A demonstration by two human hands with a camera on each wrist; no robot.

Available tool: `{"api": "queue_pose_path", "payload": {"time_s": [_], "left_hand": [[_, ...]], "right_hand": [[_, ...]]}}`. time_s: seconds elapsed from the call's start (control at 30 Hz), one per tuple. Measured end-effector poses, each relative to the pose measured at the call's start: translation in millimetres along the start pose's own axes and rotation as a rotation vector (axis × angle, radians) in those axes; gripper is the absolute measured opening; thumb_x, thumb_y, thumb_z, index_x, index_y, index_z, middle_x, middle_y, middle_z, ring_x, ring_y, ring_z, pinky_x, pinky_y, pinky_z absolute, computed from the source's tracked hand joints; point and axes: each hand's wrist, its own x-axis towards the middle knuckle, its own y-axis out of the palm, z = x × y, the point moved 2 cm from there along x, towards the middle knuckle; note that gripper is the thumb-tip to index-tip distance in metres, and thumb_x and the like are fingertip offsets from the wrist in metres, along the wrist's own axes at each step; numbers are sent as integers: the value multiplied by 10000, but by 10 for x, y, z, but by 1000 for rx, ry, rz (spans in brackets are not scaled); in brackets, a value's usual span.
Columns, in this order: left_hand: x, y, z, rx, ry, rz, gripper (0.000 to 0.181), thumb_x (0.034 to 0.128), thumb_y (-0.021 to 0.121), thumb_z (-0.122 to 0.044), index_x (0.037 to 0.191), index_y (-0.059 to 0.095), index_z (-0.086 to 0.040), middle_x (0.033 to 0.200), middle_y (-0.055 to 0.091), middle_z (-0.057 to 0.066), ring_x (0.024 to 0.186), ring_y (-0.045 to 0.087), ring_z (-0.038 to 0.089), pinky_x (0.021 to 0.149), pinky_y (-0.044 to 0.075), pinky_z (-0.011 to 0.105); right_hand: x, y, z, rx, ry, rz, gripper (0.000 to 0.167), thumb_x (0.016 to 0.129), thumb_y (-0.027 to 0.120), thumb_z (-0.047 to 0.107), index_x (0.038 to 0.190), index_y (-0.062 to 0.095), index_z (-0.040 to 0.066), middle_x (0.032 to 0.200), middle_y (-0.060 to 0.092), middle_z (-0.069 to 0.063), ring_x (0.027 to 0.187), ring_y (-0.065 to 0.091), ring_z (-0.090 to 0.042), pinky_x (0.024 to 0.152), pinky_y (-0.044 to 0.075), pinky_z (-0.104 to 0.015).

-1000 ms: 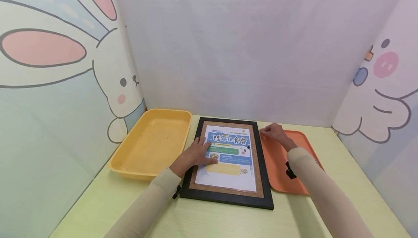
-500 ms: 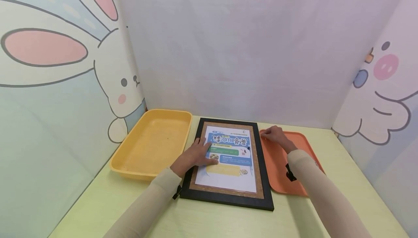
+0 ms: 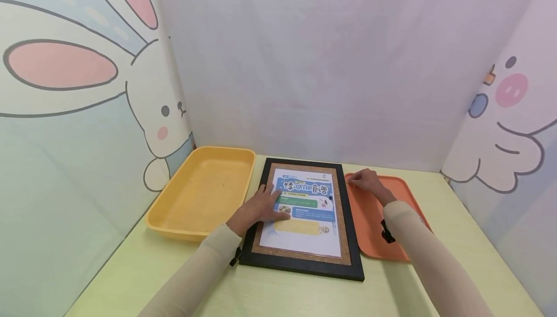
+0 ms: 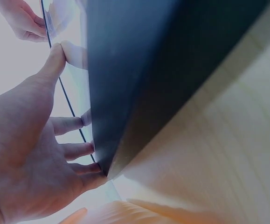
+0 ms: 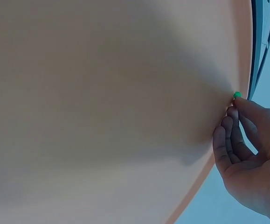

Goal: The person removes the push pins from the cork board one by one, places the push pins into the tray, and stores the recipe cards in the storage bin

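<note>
A black-framed cork board (image 3: 302, 264) lies flat on the table, with a printed sheet (image 3: 300, 239) in Chinese lettering on it. My left hand (image 3: 261, 206) rests spread over the board's left edge, thumb and fingertips on the sheet. From the left wrist view, that same hand (image 4: 37, 144) has straight, parted fingers against the frame. At the far left corner of the orange tray (image 3: 374, 230) is my right hand (image 3: 367, 178). In the right wrist view its thumb and forefinger pinch a small green pin (image 5: 237, 94), mostly hidden by the fingertips.
A deep yellow tray (image 3: 200, 206) stands left of the board. The orange tray sits close along the board's right side. Behind everything rises a pale curtain wall (image 3: 313, 65), with cartoon-printed side walls left and right.
The right hand has shifted very slightly at the orange tray's corner. My left hand and the board stay put; the head view moves a little.
</note>
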Motion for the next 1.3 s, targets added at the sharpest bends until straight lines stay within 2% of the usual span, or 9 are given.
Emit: {"api": "queue_pose_path", "payload": {"time_s": [0.27, 0.53, 0.67, 0.83, 1.1, 1.3], "left_hand": [[-12, -3, -8, -10, -12, 12, 992, 878, 671, -722, 1636, 346, -171, 1721, 172, 156, 1564, 182, 417, 1200, 302, 582], [2, 12, 10, 2, 1, -2, 1002, 872, 657, -745, 1633, 352, -169, 1719, 180, 155, 1556, 207, 411, 1195, 317, 572], [15, 23, 19, 14, 9, -10, 1005, 870, 656, -749, 1629, 361, -160, 1713, 198, 161, 1542, 239, 405, 1186, 336, 565], [9, 24, 8, 22, 8, -4, 1006, 874, 644, -754, 1635, 347, -167, 1717, 189, 155, 1545, 233, 398, 1193, 328, 558], [-9, 12, 0, 5, 24, -9, 1000, 874, 657, -740, 1631, 355, -161, 1713, 195, 164, 1535, 251, 408, 1184, 338, 571], [-12, 10, 9, 14, 22, -11, 998, 877, 651, -744, 1632, 354, -163, 1711, 201, 161, 1535, 254, 404, 1183, 343, 562]], "right_hand": [[-18, -22, -15, 17, -5, 2, 279, 987, 715, 183, 1107, 769, -63, 1018, 734, -190, 859, 611, -286, 726, 506, -351], [-35, -61, -12, 14, -37, -2, 275, 984, 726, 186, 1100, 770, -59, 1046, 735, -200, 878, 606, -301, 727, 505, -366], [-33, -62, 21, 25, -34, -5, 292, 986, 726, 187, 1136, 755, -62, 1111, 725, -227, 948, 625, -338, 824, 559, -441], [-19, -46, 58, 44, -37, -2, 312, 998, 712, 178, 1194, 731, -64, 1167, 713, -244, 1025, 638, -373, 934, 557, -511], [11, -41, 139, 76, -43, -3, 284, 1001, 703, 143, 1189, 725, -69, 1130, 727, -243, 982, 663, -362, 895, 579, -486], [74, -18, 209, 44, -86, -8, 258, 982, 719, 121, 1158, 738, -67, 1117, 730, -240, 931, 669, -335, 854, 591, -462]]}}
